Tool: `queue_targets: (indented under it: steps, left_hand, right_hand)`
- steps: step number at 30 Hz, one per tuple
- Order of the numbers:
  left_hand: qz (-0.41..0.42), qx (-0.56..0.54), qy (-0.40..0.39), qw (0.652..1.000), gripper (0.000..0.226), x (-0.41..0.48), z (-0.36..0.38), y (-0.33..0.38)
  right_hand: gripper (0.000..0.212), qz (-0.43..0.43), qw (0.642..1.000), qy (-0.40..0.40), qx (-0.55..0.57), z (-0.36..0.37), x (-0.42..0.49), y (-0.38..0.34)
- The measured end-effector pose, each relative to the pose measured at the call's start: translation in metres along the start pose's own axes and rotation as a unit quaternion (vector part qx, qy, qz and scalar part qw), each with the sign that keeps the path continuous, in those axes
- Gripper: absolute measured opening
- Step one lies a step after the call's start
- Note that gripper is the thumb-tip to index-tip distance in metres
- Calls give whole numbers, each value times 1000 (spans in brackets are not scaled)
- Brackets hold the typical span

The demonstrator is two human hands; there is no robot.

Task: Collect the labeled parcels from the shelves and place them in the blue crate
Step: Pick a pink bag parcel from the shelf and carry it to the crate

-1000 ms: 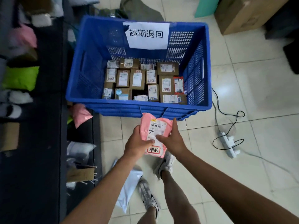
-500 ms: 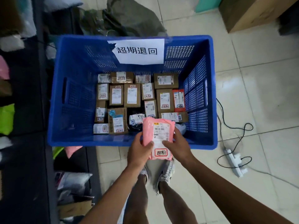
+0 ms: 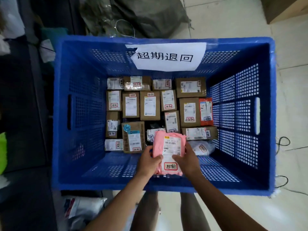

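Pink parcel [image 3: 158, 147], one, pinched by left hand [image 3: 148, 161] and right hand [image 3: 188, 160] over one blue crate [image 3: 80, 114].

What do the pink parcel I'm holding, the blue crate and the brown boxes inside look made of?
Pink parcel: probably a thin plastic mailer bag, soft and smooth; its edges crumple.
Blue crate: rigid moulded plastic, matt, with perforated grid walls and handle slots.
Brown boxes: apparently cardboard, matt, with paper labels stuck on.
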State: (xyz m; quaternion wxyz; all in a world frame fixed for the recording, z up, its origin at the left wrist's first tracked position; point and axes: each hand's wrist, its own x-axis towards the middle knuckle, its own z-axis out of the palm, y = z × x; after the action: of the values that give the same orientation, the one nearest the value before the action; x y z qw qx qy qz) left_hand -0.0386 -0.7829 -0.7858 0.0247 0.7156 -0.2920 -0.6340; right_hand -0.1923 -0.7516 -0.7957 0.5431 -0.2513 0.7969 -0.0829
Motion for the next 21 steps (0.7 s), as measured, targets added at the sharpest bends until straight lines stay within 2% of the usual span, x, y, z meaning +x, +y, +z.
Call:
queue_targets:
  steps: [6,10,12,15,21]
  left_hand:
    - [-46,2,60,997,28,50,-60,-21]
    - [-78,8,66,995,26,66,-67,-34]
    - [-90,15,63,994,26,76,-62,-38]
    - [-89,29,59,994,30,95,-45,-39]
    - [-84,20,68,994,28,141,-12,-33]
  right_hand:
    - [75,-13,998,-58,5,74,42,-30]
    - [73,-4,997,-71,-40,89,56,-38]
    - [80,1,996,-72,-58,90,63,-34]
    - [94,16,996,-56,-68,86,81,-23]
    - [96,-2,996,1,-84,89,125,-3]
